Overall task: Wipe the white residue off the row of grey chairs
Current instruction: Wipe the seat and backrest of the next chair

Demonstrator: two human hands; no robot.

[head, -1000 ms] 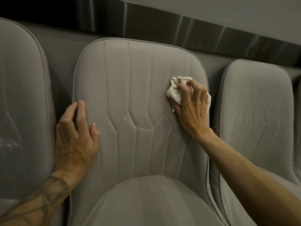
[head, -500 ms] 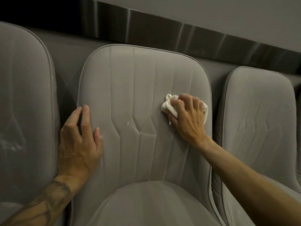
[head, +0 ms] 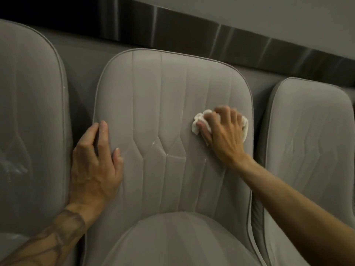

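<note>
Down the backrest of the middle chair [head: 163, 89] the right hand [head: 224, 135] has slid with its cloth [head: 199, 121] since 1 second ago, from near the upper right corner to about mid height. The left hand [head: 94, 169] has kept its place on the left edge.

3 grey chairs fill the frame, and the middle one stands in the centre. Its padded back carries long vertical seams that bend into a zigzag halfway down. White residue [head: 156, 144] lies as thin streaks along those seams at centre frame, left of the cloth.

Crumpled and white, the cloth sits at the right side of this backrest. Curled fingers of the right hand grip it and press it to the fabric. Flat on the left edge lies the left hand, with its fingers fairly straight and holding nothing, above a tattooed forearm [head: 57, 231].

A rounded seat cushion [head: 172, 242] shows at bottom centre. At the left of the frame, the left chair [head: 28, 112] bears pale smears low on its back. The right chair [head: 307, 141] stands at the right, partly behind the right forearm.

Behind the row runs a grey panel [head: 82, 60], topped by a dark glossy strip [head: 172, 29] that slants across the upper frame, with a plain wall [head: 269, 12] above.
</note>
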